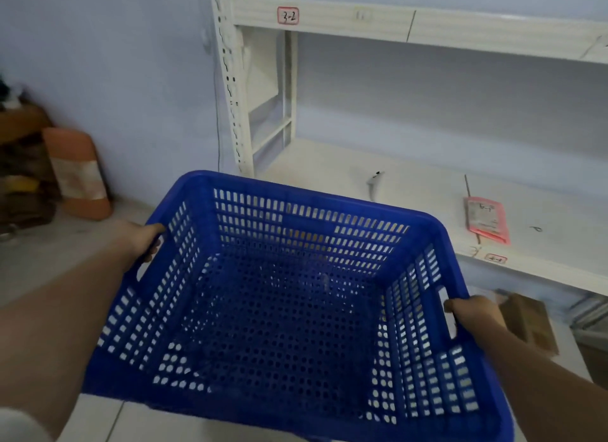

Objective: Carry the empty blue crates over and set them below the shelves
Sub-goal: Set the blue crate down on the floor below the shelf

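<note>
Nearest: blue crate point(289, 310) carried in mid-air, empty, perforated floor and slotted walls all visible. Left hand point(144, 240) wrapped around the left rim at the handle slot, fingers curled in. Right hand point(473, 313) closed likewise on the right rim by its slot. Both grips firm; crate tilted slightly, far edge higher.

Beyond the crate: pale tiled floor point(49, 254) to the left. An orange cylinder point(77, 175) leans against the far-left wall beside dark clutter. On the right, near the floor, a brown box point(529, 323) and what look like stacked papers under the lowest shelf.

Farther: white shelving unit point(394, 184), lower board almost bare but for a pink packet point(487, 221) and a small pale object. Red-framed label point(288, 15) on the upper beam.

Progress, as judged: carrying appears nearly finished for this crate, now just before the shelves. Left to do: lower it to the floor under the bottom shelf. No other crates in view, so the remaining count cannot be told.
</note>
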Demonstrator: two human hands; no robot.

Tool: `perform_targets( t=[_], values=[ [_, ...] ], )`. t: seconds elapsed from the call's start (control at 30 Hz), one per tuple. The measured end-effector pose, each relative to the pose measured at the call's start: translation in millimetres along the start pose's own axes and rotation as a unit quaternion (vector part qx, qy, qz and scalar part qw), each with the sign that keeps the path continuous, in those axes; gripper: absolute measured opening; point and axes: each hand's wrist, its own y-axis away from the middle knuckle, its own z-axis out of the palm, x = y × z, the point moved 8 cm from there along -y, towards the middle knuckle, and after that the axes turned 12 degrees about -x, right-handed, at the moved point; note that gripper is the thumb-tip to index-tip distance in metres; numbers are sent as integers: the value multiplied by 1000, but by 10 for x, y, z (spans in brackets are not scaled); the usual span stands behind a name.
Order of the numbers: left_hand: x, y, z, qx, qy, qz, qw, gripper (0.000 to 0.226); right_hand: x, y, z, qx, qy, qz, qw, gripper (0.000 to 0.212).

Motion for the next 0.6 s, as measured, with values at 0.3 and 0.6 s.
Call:
perform_targets(
  t=[0.3,0.6],
  values=[
    [315,-445,-2,-38,-6,20,999,32,-276,-1,411,27,3,24,999,27],
    [333,-1170,-28,-86,-26,36,995,33,-410,114,745,53,-2,101,993,37]
  ],
)
